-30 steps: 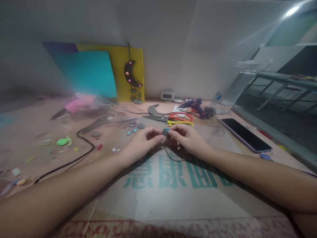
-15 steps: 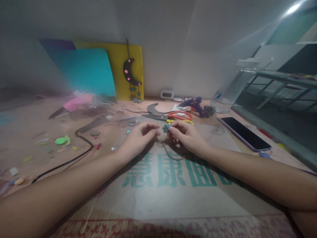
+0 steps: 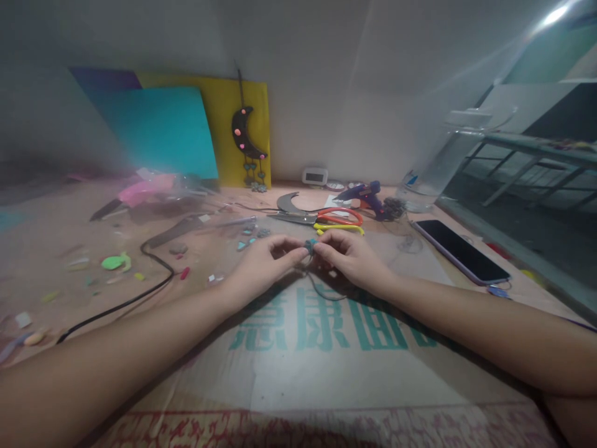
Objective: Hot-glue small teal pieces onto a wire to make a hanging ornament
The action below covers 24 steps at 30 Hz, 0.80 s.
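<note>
Between the fingertips of my left hand [image 3: 275, 256] and my right hand [image 3: 349, 256] is a small teal-and-grey piece [image 3: 310, 246]. Both hands pinch it from opposite sides, low over the table; its exact shape is partly covered by the fingers. A thin cord [image 3: 321, 294] loops beneath the hands onto the printed sheet [image 3: 298, 373]. Just beyond the fingers lie scissors [image 3: 338, 216] with one red and one yellow handle. Small teal bits [image 3: 245, 244] and a grey cluster [image 3: 263, 233] rest beyond my left hand.
A dark crescent ornament [image 3: 242, 132] hangs before a yellow board [image 3: 219, 102]. Behind the scissors are a grey crescent cut-out [image 3: 285, 203] and a blue glue gun [image 3: 366, 196]. A phone [image 3: 461, 251] lies right. Coloured scraps and a black cord [image 3: 135, 301] spread left.
My left hand has moved right and closed its fingertips on the small piece, which only my right hand held before. The grey cluster beyond my left hand now shows.
</note>
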### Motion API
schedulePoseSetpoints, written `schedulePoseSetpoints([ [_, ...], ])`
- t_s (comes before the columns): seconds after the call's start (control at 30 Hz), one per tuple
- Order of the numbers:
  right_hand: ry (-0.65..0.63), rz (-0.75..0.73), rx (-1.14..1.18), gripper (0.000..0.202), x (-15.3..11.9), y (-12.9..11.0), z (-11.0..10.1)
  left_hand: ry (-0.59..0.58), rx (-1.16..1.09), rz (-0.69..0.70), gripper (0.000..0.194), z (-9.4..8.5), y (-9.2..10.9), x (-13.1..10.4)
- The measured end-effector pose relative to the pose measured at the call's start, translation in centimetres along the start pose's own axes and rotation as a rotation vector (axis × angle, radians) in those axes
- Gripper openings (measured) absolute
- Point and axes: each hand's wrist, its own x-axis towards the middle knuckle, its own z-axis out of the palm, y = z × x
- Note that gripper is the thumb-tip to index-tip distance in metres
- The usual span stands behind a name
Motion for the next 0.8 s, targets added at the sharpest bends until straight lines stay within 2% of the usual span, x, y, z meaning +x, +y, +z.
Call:
schedulePoseSetpoints([
  [0.2,-0.018,-0.023,-0.114,0.026,-0.2,0.0,0.1,0.001,0.081,0.009,0.024,0.1,0.2,-0.2],
  [0.33,0.058,-0.095,-0.208,0.031,0.4,-1.0,-1.2,0.021,0.04,0.002,0.024,0.0,0.2,-0.1],
  [0.43,0.115,-0.1,-0.379,0.032,1.6,-2.4,-4.2,0.026,-0.004,-0.028,0.023,-0.1,0.1,0.0],
  [0.53,0.058,0.029,-0.732,0.039,3.1,-2.8,-8.6,0.031,-0.041,-0.046,0.024,-0.1,0.0,0.1],
  [0.6,0.056,0.186,-1.037,0.042,4.0,-1.9,-11.6,0.031,-0.046,-0.054,0.023,-0.1,-0.1,0.1],
  [0.67,0.112,0.332,-1.27,0.04,4.6,-0.3,-13.9,0.027,-0.03,-0.06,0.022,-0.1,-0.1,0.1],
  [0.73,0.132,0.393,-1.326,0.039,5.1,1.7,-15.4,0.029,-0.012,-0.048,0.022,0.0,-0.1,0.1],
  [0.8,0.15,0.344,-1.272,0.045,5.4,3.4,-16.1,0.032,-0.003,-0.03,0.022,0.0,-0.1,0.1],
])
